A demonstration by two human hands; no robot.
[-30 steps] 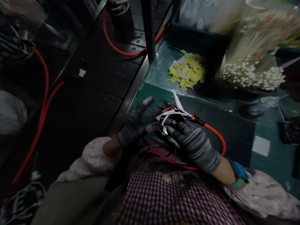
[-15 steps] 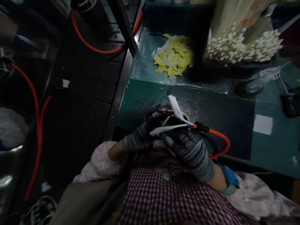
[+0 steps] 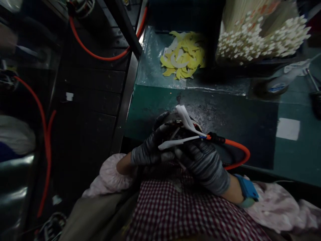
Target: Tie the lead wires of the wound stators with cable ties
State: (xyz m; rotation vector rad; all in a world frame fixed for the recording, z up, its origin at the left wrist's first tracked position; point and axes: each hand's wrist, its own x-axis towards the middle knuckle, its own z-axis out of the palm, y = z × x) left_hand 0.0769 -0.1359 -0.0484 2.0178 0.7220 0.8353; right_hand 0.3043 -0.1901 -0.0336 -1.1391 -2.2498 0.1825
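Drawn in from the spread pose of a second ago, the person's left hand now curls around the left side of a wire-wound part; the pair of white sleeves on its leads now stands up side by side, while a lone white sleeve reaches leftward over the near side.

The wire-wound part sits low between both hands, at the near edge of the green bench and just in front of the checked apron; coppery windings show at its rim, though much of it is lost in shadow. The left fingers are bent and holding it from the side; the right hand lies over its right, near side with fingers bent and close together, their tips too dark for me to tell whether they grip or only rest.

By the right knuckles, the white sleeves meet a bit of blue wire and an orange cable; the cable passes through a black collar, then loops round toward the right wrist, which wears a blue band.

Beyond the hands, yellow curved pieces lie heaped on clear plastic; to their right stands a bundle of white-tipped strands; a white slip lies nearer, on the right.
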